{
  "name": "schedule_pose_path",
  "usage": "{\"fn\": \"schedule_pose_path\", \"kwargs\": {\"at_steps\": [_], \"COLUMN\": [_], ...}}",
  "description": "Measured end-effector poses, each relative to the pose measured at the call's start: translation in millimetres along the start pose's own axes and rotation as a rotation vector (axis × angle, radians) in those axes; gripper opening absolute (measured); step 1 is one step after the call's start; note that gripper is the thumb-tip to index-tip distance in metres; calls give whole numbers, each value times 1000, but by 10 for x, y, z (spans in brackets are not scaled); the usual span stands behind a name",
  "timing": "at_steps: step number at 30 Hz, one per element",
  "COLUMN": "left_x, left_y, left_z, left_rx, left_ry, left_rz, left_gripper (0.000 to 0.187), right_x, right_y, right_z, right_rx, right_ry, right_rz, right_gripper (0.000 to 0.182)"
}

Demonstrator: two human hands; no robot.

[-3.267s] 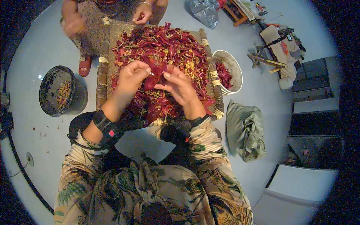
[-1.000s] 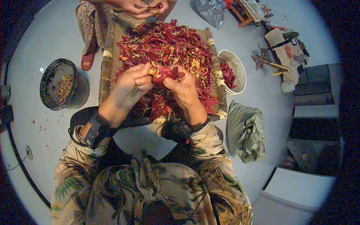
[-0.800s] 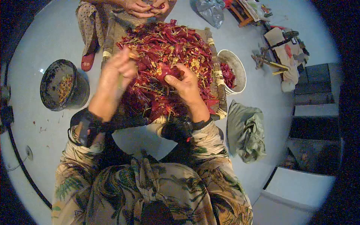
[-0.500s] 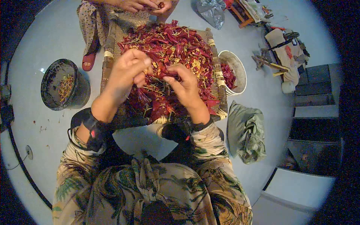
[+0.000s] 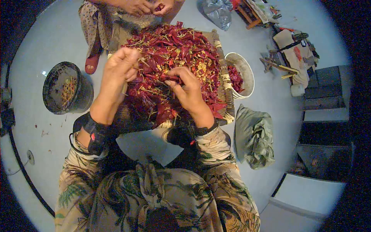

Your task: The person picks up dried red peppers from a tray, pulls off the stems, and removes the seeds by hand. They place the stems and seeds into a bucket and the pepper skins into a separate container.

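A heap of dried red chillies [image 5: 185,42], mixed with pale stems and yellow seeds, covers a low woven stand [image 5: 228,91] in front of me. Above the heap, my right hand [image 5: 188,88] is closed, pinching a dark red dried chilli [image 5: 172,78] between thumb and fingers. My left hand [image 5: 119,69] is raised over the left side of the heap, apart from the right. Its fingers are curled together and slightly blurred; whatever they hold, if anything, I cannot make out.
A black bucket [image 5: 88,94] containing stems stands left. On the right are a white bucket [image 5: 250,85] with red chillies and a grey-green sack [image 5: 253,135]. Across the stand, another person's hands [image 5: 148,7] hold something dark red. A plastic bag [image 5: 217,13] lies farther back.
My left hand has moved left, away from my right hand and the chilli. My right hand has shifted slightly left and stays closed on the chilli.
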State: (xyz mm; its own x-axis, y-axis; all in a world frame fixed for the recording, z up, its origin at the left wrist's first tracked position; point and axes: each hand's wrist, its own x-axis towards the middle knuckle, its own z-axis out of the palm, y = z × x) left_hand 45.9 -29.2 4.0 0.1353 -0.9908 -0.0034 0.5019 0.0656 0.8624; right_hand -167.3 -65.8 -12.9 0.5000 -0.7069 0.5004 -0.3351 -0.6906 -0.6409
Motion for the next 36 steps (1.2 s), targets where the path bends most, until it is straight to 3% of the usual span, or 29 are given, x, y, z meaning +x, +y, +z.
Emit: {"fn": "schedule_pose_path", "kwargs": {"at_steps": [3, 7, 11, 13, 14, 15, 18, 21, 22, 23, 25, 26, 29, 31, 32, 33, 35, 36], "left_x": [-24, -39, 5, -94, -145, -188, -401, -445, -456, -443, -383, -334, -223, -192, -182, -173, -185, -196], "left_y": [176, 498, 639, 615, 587, 535, 296, 193, 169, 144, 252, 274, 347, 445, 471, 495, 455, 417], "left_z": [-118, -660, -2074, -2694, -3076, -3425, -4005, -4224, -4269, -4311, -3665, -3390, -2494, -1781, -1500, -1241, -793, -595], "left_rx": [13, 293, 1062, 1118, 1215, 1308, 1407, 1275, 1610, 1483, 1230, 1172, 1036, 993, 989, 985, 924, 869], "left_ry": [92, 433, 654, 607, 613, 612, 623, 665, 571, 569, 559, 516, 389, 302, 242, 182, 91, 61], "left_rz": [98, 214, 439, 442, 284, 124, -26, -50, 109, 68, -10, 34, 114, 105, 116, 128, 123, 106], "left_gripper": [13, 16, 26, 34, 40, 46, 58, 68, 59, 55, 45, 41, 30, 27, 27, 26, 25, 24], "right_x": [-4, 6, 6, 2, 6, 3, -47, -153, -164, -176, -117, -84, -171, -105, -252, -324, -536, -621], "right_y": [36, 65, 106, 86, 73, 73, 243, 721, 793, 866, 750, 760, 1309, 1285, 1545, 1468, 1566, 1725], "right_z": [-1, -41, -60, -46, -35, -13, 71, 201, 197, 194, -17, -160, -712, -1126, -1362, -1494, -1456, -1464], "right_rx": [-16, 32, 16, 49, 63, 116, 232, 400, 524, 642, 1002, 1047, 1164, 1487, 1604, 1564, 458, 618], "right_ry": [25, 64, 68, 101, 119, 138, 182, 213, 213, 222, 234, 255, 564, 996, 975, 1123, 843, 821], "right_rz": [-11, -66, -105, -71, -55, 53, 356, 544, 626, 710, 815, 752, 585, 390, 314, 403, 441, 446], "right_gripper": [20, 21, 23, 21, 21, 21, 25, 22, 21, 21, 21, 21, 23, 30, 34, 36, 35, 34]}}
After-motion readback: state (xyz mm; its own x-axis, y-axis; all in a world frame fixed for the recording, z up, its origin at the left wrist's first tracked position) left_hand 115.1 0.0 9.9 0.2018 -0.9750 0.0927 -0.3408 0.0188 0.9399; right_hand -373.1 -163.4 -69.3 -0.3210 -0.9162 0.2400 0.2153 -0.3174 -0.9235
